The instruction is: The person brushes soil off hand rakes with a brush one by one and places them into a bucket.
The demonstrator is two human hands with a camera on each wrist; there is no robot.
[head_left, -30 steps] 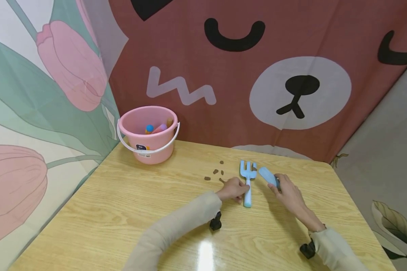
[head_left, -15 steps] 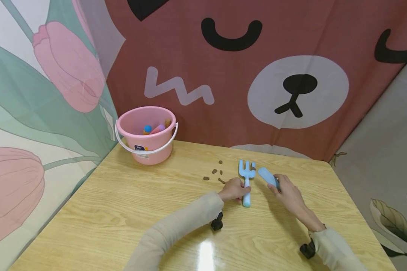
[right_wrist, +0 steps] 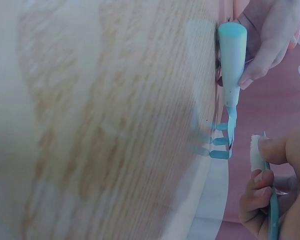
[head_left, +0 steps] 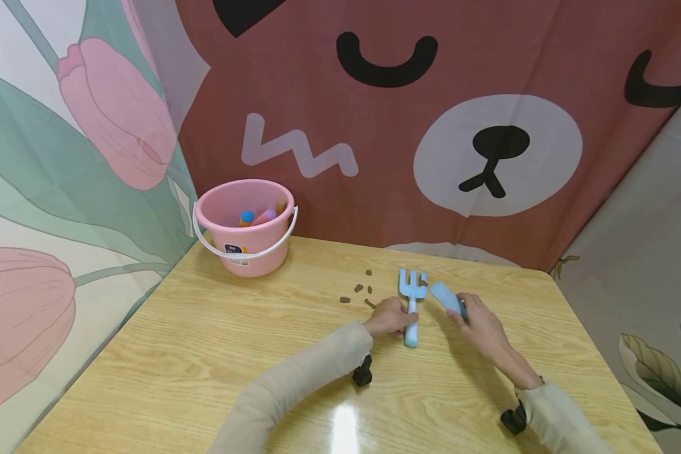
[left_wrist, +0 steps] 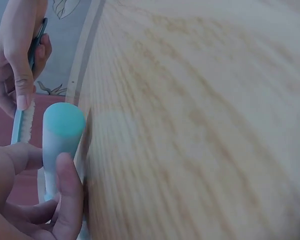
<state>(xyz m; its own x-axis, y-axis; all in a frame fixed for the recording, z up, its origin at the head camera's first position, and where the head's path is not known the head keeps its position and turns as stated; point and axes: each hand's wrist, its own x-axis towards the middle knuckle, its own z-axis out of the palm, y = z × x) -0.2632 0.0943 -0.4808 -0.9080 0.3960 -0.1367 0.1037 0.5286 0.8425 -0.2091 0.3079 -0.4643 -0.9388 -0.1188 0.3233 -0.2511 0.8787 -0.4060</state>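
In the head view, my left hand [head_left: 387, 317] grips the handle of a light-blue toy garden fork [head_left: 412, 290], tines pointing away. A small brown piece [head_left: 423, 283] lies at its right tine. My right hand [head_left: 482, 331] holds a blue brush [head_left: 445, 297] just right of the tines, apart from them. The right wrist view shows the brush's white bristles [right_wrist: 256, 152], with the thumb and fingers around its back and handle. In the left wrist view, thumb and fingers pinch the fork's pale handle [left_wrist: 64, 122] below its turquoise end cap.
Several brown bits [head_left: 359, 288] lie on the wooden table [head_left: 295, 391] left of the fork. At the back left stands a pink bucket [head_left: 255, 258] with a white handle and colourful items inside. A printed bear curtain [head_left: 318, 75] hangs behind the table.
The view shifts slightly. Both hands keep their holds on the fork and the brush, with almost no movement.
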